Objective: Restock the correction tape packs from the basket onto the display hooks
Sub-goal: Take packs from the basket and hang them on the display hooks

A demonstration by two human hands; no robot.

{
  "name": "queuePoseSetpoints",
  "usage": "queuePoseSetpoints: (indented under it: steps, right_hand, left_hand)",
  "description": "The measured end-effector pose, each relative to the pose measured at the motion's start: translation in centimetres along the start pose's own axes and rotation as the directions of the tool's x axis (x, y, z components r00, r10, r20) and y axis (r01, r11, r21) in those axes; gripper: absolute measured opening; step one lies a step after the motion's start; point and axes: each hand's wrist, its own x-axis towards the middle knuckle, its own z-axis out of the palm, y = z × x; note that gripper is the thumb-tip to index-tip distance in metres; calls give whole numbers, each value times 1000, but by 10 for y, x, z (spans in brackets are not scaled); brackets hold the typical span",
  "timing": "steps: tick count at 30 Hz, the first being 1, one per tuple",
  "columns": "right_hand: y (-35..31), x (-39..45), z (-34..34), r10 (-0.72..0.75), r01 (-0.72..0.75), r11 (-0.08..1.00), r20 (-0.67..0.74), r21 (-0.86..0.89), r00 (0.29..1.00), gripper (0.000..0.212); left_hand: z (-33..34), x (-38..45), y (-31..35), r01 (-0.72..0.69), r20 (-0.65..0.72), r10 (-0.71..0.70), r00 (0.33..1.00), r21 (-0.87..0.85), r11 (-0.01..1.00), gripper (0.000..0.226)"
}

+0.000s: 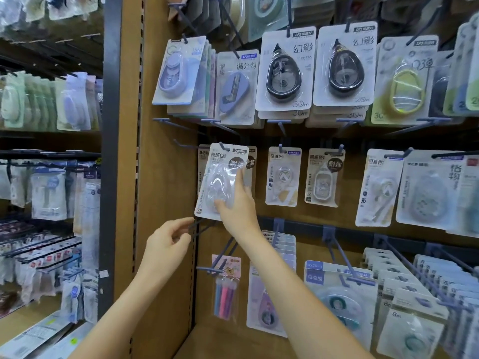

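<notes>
A clear correction tape pack (220, 177) with a white card hangs tilted on a display hook (222, 145) at the left end of the middle row. My right hand (237, 203) lies against the pack's front with straight fingers, thumb near its lower blister. My left hand (168, 240) hovers below and to the left of the pack, fingers loosely curled near a dark hook arm (199, 225), holding nothing that I can see. No basket is in view.
More tape packs hang on hooks above (283, 71), to the right (283, 176) and below (344, 304). A pack of coloured pens (225, 288) hangs under my right forearm. A wooden upright (155, 177) borders the panel on the left, with another aisle's shelves (49, 193) beyond.
</notes>
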Motion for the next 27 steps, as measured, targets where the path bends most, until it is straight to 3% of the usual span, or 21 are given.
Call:
queuePoseSetpoints:
  steps: [6,9,14,22,25,27]
  right_hand:
    - [10,45,-13,91,-105,940,-56,-323,994,81]
    - [16,57,-21,180,-181,907,-37,-382,983,80]
    - [24,34,-31,165,-174,899,-58,-402,985,34]
    - [-7,-45,-45,81,-61,966,72,-252,994,35]
    - [-17,-95,-30,-98,117,981,123,-157,988,27]
    - [-11,-136,-8,-239,273,944,185,-187,953,25]
  left_hand:
    - [-6,-2,-13,-26,-85,29,996,36,999,30]
    - [-6,-4,-14,-39,-95,45,994,59,998,27]
    - [-5,-12,-5,-27,-77,32,997,66,997,28]
    - [-17,-30,14,-28,-66,32,997,63,998,29]
    - [-30,-50,11,-64,-82,66,994,29,998,28]
    - [-43,-78,-8,-63,-105,66,992,27,998,30]
